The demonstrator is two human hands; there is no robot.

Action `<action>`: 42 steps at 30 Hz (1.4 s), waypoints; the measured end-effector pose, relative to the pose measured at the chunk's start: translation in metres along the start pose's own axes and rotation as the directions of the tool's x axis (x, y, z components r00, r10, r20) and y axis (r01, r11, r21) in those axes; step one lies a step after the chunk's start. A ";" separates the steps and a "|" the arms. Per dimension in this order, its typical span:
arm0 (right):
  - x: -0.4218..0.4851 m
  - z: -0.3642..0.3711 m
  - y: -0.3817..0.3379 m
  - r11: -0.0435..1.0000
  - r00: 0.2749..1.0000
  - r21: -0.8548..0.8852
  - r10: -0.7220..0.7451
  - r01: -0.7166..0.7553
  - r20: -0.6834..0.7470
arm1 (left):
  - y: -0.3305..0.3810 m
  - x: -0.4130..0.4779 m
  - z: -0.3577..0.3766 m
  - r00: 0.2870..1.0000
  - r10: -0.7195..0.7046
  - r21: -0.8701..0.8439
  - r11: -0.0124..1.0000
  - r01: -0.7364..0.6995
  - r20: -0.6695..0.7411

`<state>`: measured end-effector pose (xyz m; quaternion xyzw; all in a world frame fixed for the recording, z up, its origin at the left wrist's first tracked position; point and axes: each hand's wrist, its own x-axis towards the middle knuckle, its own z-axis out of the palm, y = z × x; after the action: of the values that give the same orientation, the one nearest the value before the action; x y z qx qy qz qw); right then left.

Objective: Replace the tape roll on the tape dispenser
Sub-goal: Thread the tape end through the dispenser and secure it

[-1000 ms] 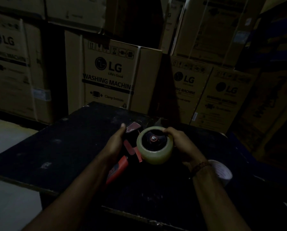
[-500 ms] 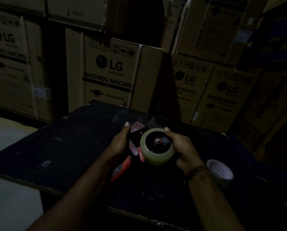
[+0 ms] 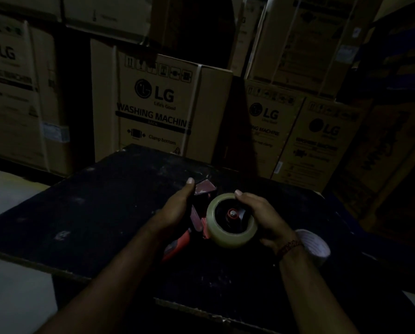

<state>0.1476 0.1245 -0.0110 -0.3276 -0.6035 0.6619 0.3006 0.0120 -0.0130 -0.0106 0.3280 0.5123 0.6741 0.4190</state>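
The tape roll (image 3: 231, 220), clear and yellowish in this dim light, sits around the hub of the red tape dispenser (image 3: 196, 220), its open face turned up toward me so I look straight down the core at the hub's bolt; the roll's axis runs from the dispenser's side plate out toward my chest. My right hand (image 3: 264, 216) is curled over the far and right side of the roll, fingers wrapped on its rim, so it is the hand that touches the roll and will press it home along that axis. My left hand (image 3: 177, 208) is closed around the dispenser's body just left of the roll, thumb up beside the reddish flap at the front end, with the red handle poking out below my palm toward me. I judge the roll is on the hub but cannot tell if it is fully seated. Just right of my right wrist a whitish roll (image 3: 313, 244), possibly the spent core, lies on the dark table (image 3: 105, 213). Beyond the table stand stacked cardboard cartons (image 3: 163, 104); the nearest reads "LG", "Life's Good", "WASHING MACHINE" and "Clamp bottom", and the cartons to the right carry the LG mark too.
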 end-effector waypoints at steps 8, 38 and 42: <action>-0.004 -0.007 0.004 0.972 1.000 -0.236 -0.020 0.019 -0.002 | -0.017 0.009 -0.013 0.993 0.006 -0.035 0.999 -0.002 0.115; -0.002 0.002 0.011 0.961 0.951 -0.273 -0.115 0.034 -0.286 | -0.050 0.051 -0.015 1.000 0.013 0.026 1.000 -0.013 -0.003; -0.002 0.001 0.014 0.943 0.960 -0.317 -0.174 0.098 -0.219 | -0.051 0.056 -0.017 0.999 0.028 0.065 0.998 -0.027 -0.017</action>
<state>0.1483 0.1211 -0.0247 -0.4058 -0.6777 0.4937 0.3638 -0.0157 0.0369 -0.0639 0.3423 0.5329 0.6657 0.3945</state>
